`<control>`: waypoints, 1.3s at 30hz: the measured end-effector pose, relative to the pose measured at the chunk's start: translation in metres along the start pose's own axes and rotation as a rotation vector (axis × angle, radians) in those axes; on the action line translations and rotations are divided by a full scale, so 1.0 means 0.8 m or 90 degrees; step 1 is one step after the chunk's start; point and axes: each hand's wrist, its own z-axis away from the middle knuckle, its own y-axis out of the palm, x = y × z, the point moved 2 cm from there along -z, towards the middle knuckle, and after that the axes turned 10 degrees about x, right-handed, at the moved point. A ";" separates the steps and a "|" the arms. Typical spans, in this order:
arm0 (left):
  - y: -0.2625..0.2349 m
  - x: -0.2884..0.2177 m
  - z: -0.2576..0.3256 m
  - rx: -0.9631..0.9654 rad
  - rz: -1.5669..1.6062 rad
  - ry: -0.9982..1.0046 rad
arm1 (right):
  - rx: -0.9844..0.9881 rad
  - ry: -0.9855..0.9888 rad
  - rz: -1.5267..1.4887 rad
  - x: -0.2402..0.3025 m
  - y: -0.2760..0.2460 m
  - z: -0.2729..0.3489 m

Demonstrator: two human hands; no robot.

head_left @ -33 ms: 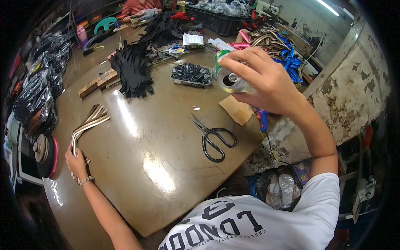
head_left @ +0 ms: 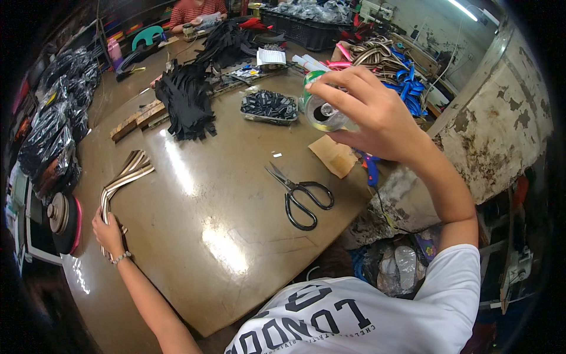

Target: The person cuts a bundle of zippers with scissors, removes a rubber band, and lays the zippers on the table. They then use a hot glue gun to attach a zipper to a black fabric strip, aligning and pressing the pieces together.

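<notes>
"Head view: where's the can (head_left: 319,118)?"

"Raised at the right side of the table (head_left: 171,253), tilted so its silver top faces the wearer."

"And the grip on it?"

"The right hand (head_left: 383,115) has its thumb and fingers wrapped round the can's side."

"The other hand?"

"The left hand (head_left: 108,235), at the table's left, has its fingers closed round striped strips (head_left: 122,180) that bend and fan out at the far end."

"What's near the can?"

"A clear tray (head_left: 268,120) of small black pieces (head_left: 268,105) to its left, then a brown card (head_left: 333,156) with a blue corded tool (head_left: 371,170) beside it."

"Farther out?"

"Scissors (head_left: 291,186) with black handles, nearer the wearer; a heap of black strips (head_left: 186,97) left of the tray; a person in a red striped top (head_left: 197,10) across the table."
</notes>
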 end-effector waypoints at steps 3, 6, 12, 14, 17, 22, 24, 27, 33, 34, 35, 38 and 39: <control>0.000 -0.001 -0.002 -0.004 0.010 0.011 | -0.007 0.010 -0.004 -0.009 0.004 0.008; 0.000 0.001 -0.002 -0.009 0.010 0.021 | -0.008 0.026 0.006 -0.022 0.017 0.018; 0.003 0.004 -0.005 -0.012 -0.015 0.029 | 0.033 0.334 -0.161 -0.181 0.066 0.050; 0.004 0.006 -0.006 -0.004 -0.012 0.036 | 0.127 0.548 -0.196 -0.267 0.079 0.084; 0.006 0.008 -0.006 -0.002 -0.007 0.032 | 0.199 0.669 0.053 -0.364 0.086 0.163; 0.005 0.007 -0.005 -0.002 0.007 0.054 | 0.080 1.118 0.203 -0.428 0.136 0.261; 0.002 0.006 -0.005 -0.010 -0.014 0.055 | 0.049 1.200 0.098 -0.433 0.147 0.296; 0.000 0.008 -0.005 0.007 0.004 0.041 | 0.073 1.255 0.158 -0.441 0.164 0.344; 0.002 0.018 -0.006 0.032 0.033 0.082 | 0.167 1.281 0.097 -0.476 0.180 0.429; 0.002 0.019 -0.006 0.023 0.036 0.091 | 0.161 1.282 0.127 -0.479 0.180 0.435; 0.003 0.021 -0.006 0.032 0.034 0.084 | 0.150 1.278 0.128 -0.483 0.179 0.439; 0.003 0.025 -0.006 0.037 0.040 0.095 | 0.145 1.249 0.151 -0.491 0.168 0.443; 0.003 0.025 -0.007 0.035 0.029 0.101 | 0.151 1.235 0.171 -0.494 0.166 0.445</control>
